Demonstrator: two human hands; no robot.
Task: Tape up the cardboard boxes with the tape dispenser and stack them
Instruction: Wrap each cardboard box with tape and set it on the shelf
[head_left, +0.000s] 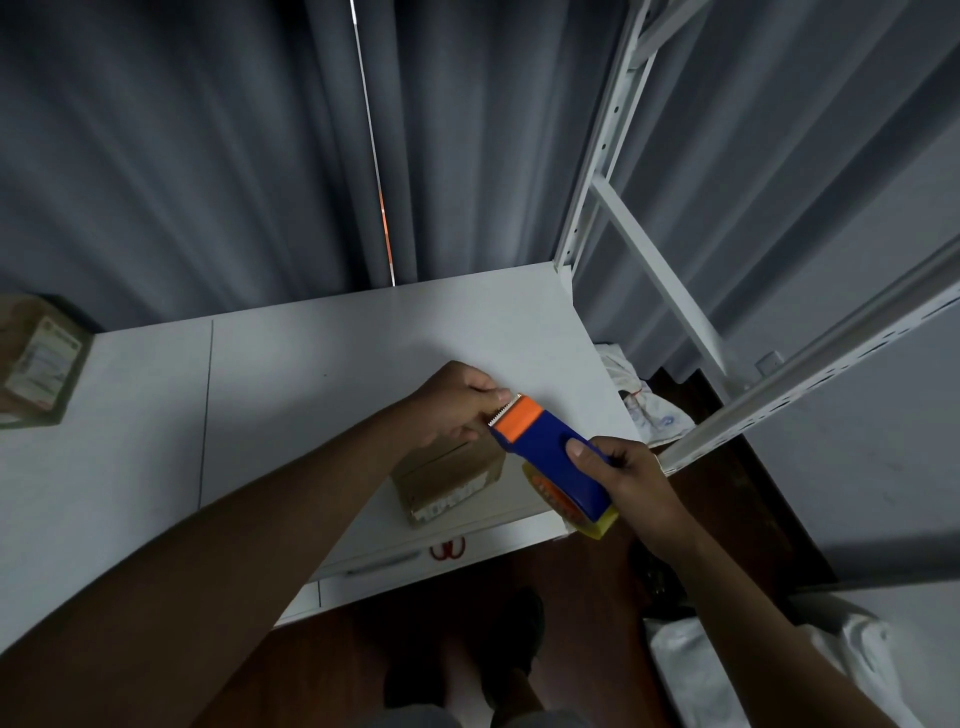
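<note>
- Right hand (631, 475): fingers and thumb wrapped around the handle end of the tape dispenser (550, 457), thumb lying flat on its blue top face; held in the air over the table's front right corner
- Tape dispenser: blue body, orange head with a toothed cutter pointing up and left toward the left hand; yellowish tape roll (576, 512) visible under the body, at its near end
- Left hand (457, 402): fingers curled, fingertips gathered right at the cutter end of the dispenser; looks like a pinch on the tape end, but the tape itself is too thin and blurred to confirm
- Cardboard box (449, 480): small, brown, lying on the white table (291, 374) near the front edge toward the right corner, directly under both hands; flaps closed, pale label on its near side; hands not touching it as far as can be told
- Second cardboard box (39, 358): at the table's left edge toward the back, well apart from the first, printed label on its face
- Red-handled scissors (448, 550): on a lower white ledge just below the table's front edge
- White metal shelving frame (613, 156): upright at the table's back right corner
- Grey curtain (208, 156): behind the table's back edge
</note>
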